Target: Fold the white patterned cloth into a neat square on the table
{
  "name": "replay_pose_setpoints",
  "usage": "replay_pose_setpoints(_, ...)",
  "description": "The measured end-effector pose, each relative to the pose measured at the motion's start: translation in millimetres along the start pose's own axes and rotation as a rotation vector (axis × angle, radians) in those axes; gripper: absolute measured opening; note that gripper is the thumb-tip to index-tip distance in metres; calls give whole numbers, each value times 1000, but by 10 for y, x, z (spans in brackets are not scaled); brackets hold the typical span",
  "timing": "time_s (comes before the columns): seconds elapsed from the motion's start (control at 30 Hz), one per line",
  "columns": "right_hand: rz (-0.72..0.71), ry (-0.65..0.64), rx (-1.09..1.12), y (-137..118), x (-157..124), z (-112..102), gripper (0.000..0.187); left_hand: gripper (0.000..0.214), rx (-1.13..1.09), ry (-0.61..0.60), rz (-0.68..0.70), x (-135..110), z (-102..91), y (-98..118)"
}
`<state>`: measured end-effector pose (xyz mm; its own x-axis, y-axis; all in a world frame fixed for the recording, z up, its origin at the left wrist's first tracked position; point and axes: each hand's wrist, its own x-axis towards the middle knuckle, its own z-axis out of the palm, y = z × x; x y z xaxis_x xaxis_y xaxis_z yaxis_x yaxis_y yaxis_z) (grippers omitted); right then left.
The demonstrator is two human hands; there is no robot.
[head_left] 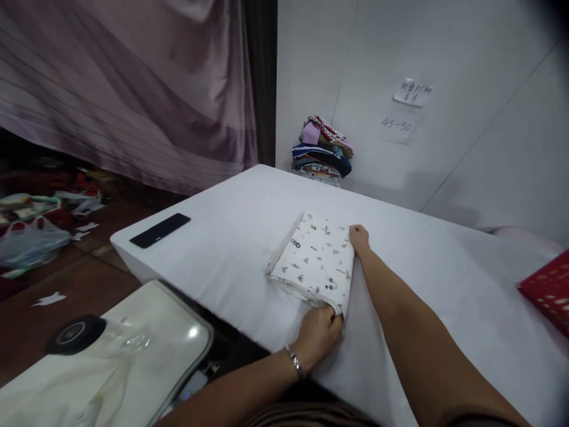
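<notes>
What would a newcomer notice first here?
A folded patterned cloth lies on the white table, the left hand gripping its near corner, the right hand touching its far corner. A black phone lies at the table's left edge; a pile of clothes sits by the wall.

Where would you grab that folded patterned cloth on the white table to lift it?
Probably by its two right-side corners, coming from the right. The folded cloth lies flat in a thick rectangle, so only its edges offer a pinch. The left hand pinches the near corner; the right hand rests at the far one.
</notes>
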<state>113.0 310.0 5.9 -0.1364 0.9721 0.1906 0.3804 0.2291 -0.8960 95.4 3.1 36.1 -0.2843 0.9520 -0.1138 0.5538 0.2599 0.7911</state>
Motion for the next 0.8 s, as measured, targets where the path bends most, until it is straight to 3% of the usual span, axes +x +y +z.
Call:
replay_pose_setpoints(0.23, -71, -88, -4, 32, -90, -112, 28, 24, 149, -1, -18, -27, 43, 5)
replay_pose_setpoints(0.53, -81, -20, -30, 65, -69, -6, 29, 34, 394, -36, 146, -78, 67, -45)
replay_pose_setpoints(0.67, -71, -33, -27, 49, -90, -19, 30, 35, 364, -70, 128, -100, 77, -58)
replay_pose_setpoints(0.8, -26, -53, -5, 12, -155, -72, 39, 26, 203, -6, 72, -138, 53, -62)
